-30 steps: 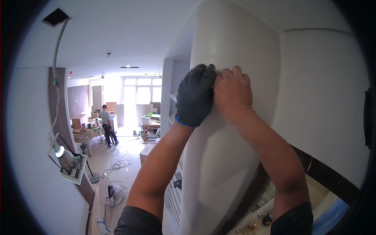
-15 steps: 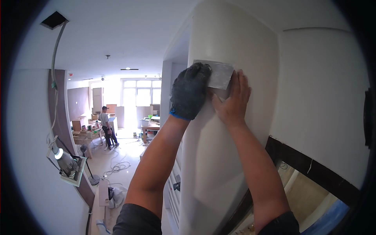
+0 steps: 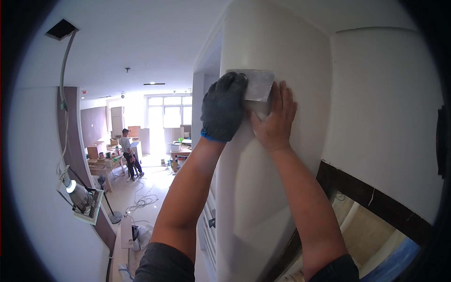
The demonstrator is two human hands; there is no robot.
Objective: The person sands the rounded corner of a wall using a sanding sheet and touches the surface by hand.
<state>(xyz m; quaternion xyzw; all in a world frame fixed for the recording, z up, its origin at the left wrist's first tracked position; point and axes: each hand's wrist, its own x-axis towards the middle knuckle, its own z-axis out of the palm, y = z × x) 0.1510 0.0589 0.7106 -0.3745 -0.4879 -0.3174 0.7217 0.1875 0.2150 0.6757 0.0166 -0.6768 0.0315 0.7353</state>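
A grey rectangular sheet that looks like sandpaper (image 3: pixel 259 85) lies against the pale, rounded column (image 3: pixel 268 42) in front of me. My left hand (image 3: pixel 222 109), in a dark knitted glove with a blue cuff, is closed on the sheet's left side, its fingers over the edge. Bare, my right hand (image 3: pixel 276 123) holds the right edge, fingers pointing up along the column and thumb below the sheet. Whether a block sits behind the sheet is hidden.
A lit work lamp (image 3: pixel 80 195) hangs at the left wall. Farther back, a person (image 3: pixel 126 150) stands by a cluttered workbench (image 3: pixel 105 169). Cables (image 3: pixel 143 201) lie on the floor. A dark-framed opening (image 3: pixel 376 197) is at lower right.
Both hands and the grey sheet appear slightly farther left and higher in view, and the column's edge has shifted left too. The hold on the sheet looks the same.
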